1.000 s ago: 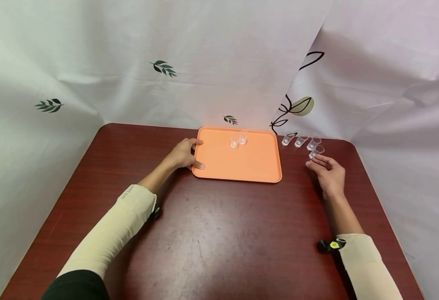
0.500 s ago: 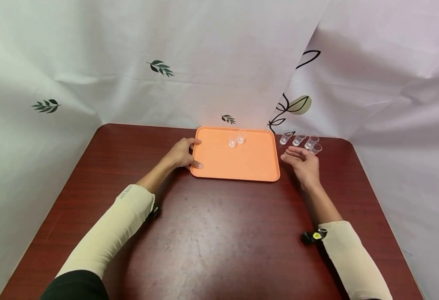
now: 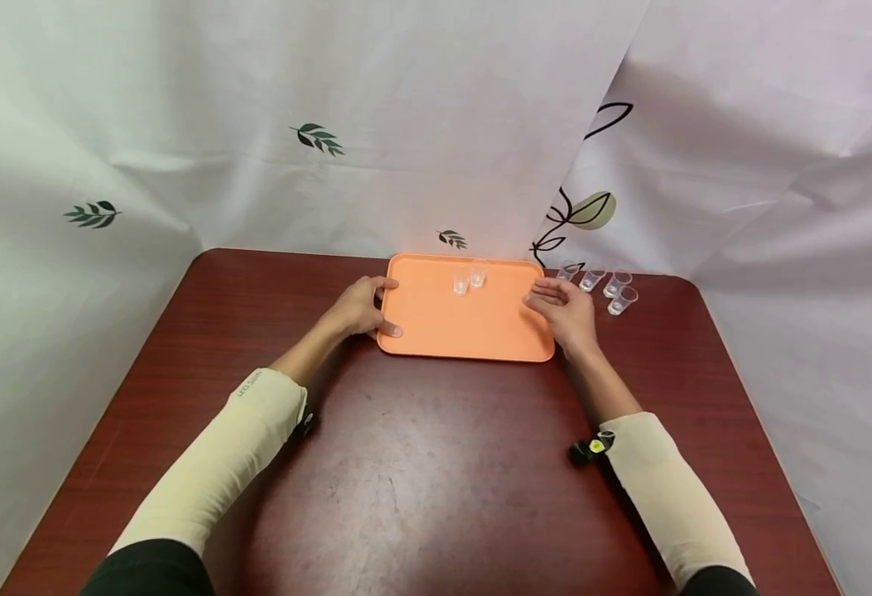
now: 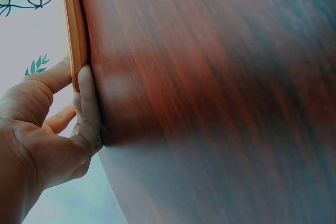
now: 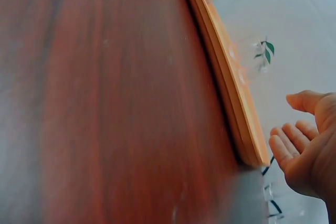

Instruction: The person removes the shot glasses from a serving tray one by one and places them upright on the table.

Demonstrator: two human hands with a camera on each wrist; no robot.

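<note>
An orange tray (image 3: 473, 327) lies near the table's far edge, with two small clear plastic cups (image 3: 478, 275) standing on its back half. My left hand (image 3: 359, 308) grips the tray's left edge, thumb over the rim; the left wrist view shows the fingers (image 4: 90, 98) under it. Over the tray's right edge is my right hand (image 3: 570, 317), fingers loosely extended and holding nothing, as the right wrist view also shows. To the right of the tray, several more clear cups (image 3: 618, 285) stand on the table; the leftmost is partly hidden behind the right hand.
The dark red wooden table (image 3: 436, 463) stretches from the tray toward me. White cloth (image 3: 406, 124) with leaf prints hangs right behind the table's far edge and along its sides.
My right hand has moved left from beside the nearest right-hand cup to over the tray's right edge; that cup stays standing. The left hand keeps its grip on the tray.
</note>
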